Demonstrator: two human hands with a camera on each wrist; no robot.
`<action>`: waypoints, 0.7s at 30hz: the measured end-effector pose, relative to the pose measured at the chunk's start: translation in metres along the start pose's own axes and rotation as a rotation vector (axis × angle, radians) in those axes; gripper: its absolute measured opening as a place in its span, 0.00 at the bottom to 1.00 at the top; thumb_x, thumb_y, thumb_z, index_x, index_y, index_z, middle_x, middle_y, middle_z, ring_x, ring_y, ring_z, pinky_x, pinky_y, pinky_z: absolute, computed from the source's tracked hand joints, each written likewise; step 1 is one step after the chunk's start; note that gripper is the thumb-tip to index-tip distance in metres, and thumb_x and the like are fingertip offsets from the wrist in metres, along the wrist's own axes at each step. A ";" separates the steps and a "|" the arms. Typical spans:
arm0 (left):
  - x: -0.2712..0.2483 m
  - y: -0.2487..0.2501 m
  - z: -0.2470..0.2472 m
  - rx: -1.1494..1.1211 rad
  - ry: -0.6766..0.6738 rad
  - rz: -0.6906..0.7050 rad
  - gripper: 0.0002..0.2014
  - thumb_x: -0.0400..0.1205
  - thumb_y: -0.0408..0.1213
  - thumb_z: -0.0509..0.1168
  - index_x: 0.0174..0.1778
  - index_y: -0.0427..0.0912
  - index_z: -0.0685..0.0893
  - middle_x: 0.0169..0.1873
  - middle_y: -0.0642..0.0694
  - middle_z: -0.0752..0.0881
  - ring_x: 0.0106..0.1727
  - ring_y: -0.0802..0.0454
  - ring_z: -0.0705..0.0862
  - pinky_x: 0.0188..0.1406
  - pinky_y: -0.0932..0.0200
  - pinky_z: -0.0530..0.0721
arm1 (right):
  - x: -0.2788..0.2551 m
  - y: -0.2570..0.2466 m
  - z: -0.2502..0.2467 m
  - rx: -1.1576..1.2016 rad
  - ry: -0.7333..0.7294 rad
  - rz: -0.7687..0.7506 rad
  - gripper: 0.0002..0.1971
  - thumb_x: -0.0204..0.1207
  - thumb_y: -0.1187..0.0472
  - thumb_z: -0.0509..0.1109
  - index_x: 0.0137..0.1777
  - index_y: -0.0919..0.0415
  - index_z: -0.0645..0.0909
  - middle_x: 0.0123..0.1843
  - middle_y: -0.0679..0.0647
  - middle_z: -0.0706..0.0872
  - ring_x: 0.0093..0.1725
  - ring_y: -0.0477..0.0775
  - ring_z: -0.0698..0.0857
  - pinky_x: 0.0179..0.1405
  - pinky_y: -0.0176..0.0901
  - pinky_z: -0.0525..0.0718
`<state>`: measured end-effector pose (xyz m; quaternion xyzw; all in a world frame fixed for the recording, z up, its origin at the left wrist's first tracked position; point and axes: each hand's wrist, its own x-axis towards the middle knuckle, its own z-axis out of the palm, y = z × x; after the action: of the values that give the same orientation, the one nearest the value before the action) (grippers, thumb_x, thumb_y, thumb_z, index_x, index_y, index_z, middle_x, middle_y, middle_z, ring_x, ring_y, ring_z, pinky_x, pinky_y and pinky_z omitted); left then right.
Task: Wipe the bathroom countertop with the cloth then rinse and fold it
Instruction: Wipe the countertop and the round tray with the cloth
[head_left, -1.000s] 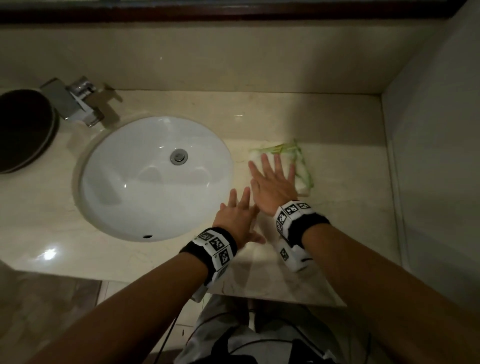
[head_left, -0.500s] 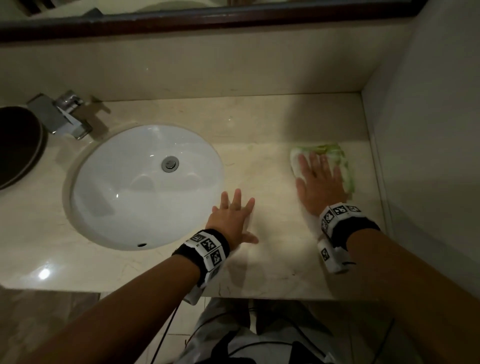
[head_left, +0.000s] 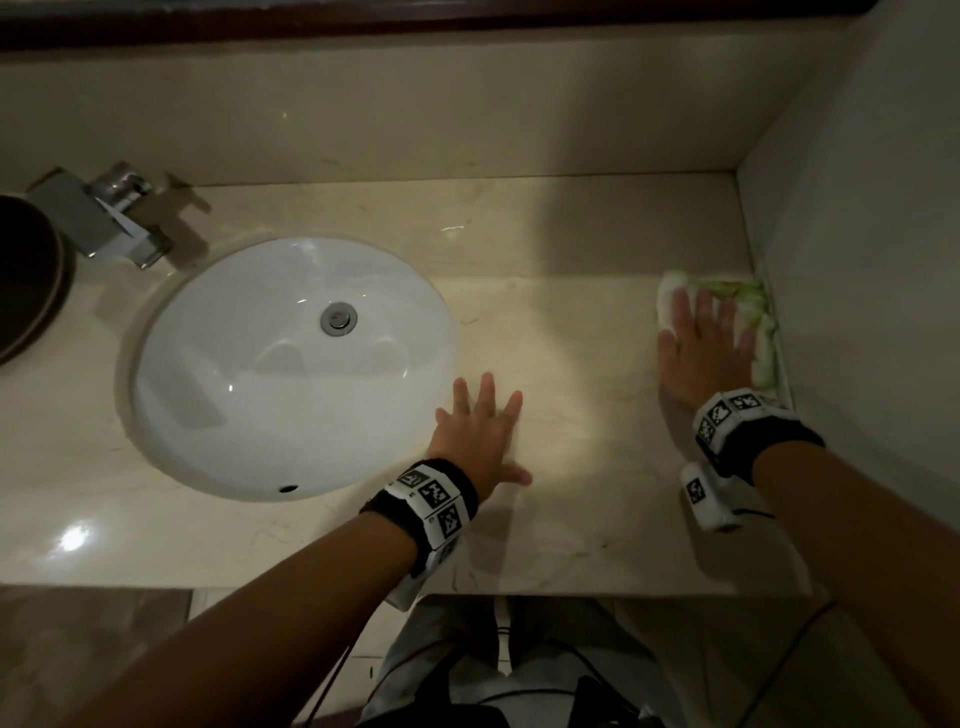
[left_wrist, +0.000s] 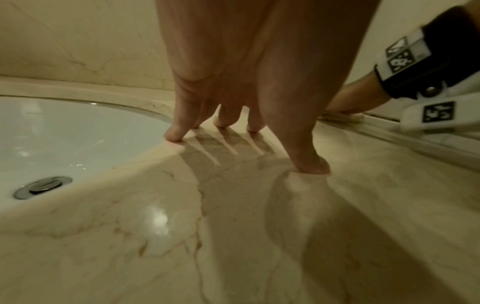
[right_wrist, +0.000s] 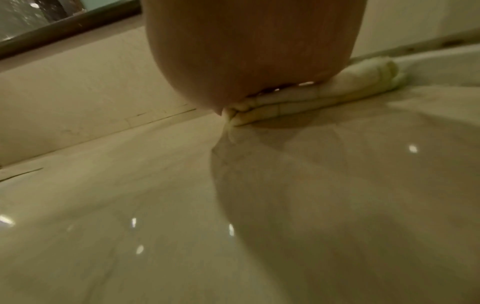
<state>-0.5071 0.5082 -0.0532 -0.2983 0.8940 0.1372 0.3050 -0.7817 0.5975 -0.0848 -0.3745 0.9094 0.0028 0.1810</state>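
Observation:
A folded white and green cloth (head_left: 748, 301) lies on the beige marble countertop (head_left: 561, 322), tight against the right wall. My right hand (head_left: 701, 348) lies flat on it with straight, spread fingers, pressing it down; the right wrist view shows the cloth's (right_wrist: 311, 96) stacked folds under my palm. My left hand (head_left: 480, 421) rests flat on the bare counter just right of the sink (head_left: 291, 364), and in the left wrist view its fingertips (left_wrist: 176, 133) touch the stone beside the basin rim.
A chrome faucet (head_left: 109, 218) stands behind the basin at the back left, with a dark round object (head_left: 26, 280) at the far left edge. A wall (head_left: 857, 260) closes the counter on the right, a backsplash runs behind, and the counter's front edge is near my body.
My right hand has slid the cloth to the right, from beside the sink to the right wall. The left hand has stayed flat in about the same spot.

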 end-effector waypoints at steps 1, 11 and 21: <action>0.001 0.003 -0.001 0.011 0.007 0.004 0.53 0.74 0.71 0.60 0.85 0.49 0.39 0.84 0.35 0.38 0.82 0.24 0.43 0.75 0.31 0.67 | 0.006 0.000 -0.005 -0.007 -0.013 0.012 0.29 0.86 0.49 0.44 0.86 0.48 0.41 0.88 0.54 0.42 0.85 0.61 0.41 0.81 0.68 0.39; -0.001 0.004 -0.005 -0.031 -0.014 -0.010 0.53 0.75 0.68 0.64 0.85 0.48 0.41 0.84 0.35 0.39 0.82 0.24 0.42 0.75 0.28 0.63 | -0.001 -0.097 0.005 -0.085 -0.017 -0.183 0.30 0.86 0.51 0.45 0.86 0.49 0.39 0.88 0.52 0.41 0.85 0.63 0.40 0.80 0.71 0.42; -0.001 0.004 -0.009 -0.079 -0.062 -0.022 0.53 0.75 0.66 0.65 0.85 0.51 0.39 0.84 0.38 0.35 0.82 0.27 0.38 0.78 0.29 0.59 | -0.002 -0.105 0.011 -0.111 -0.030 -0.390 0.29 0.87 0.51 0.44 0.85 0.48 0.40 0.88 0.50 0.41 0.86 0.61 0.41 0.81 0.69 0.43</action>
<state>-0.5131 0.5081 -0.0456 -0.3156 0.8747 0.1781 0.3219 -0.7053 0.5254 -0.0806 -0.5530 0.8152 0.0233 0.1709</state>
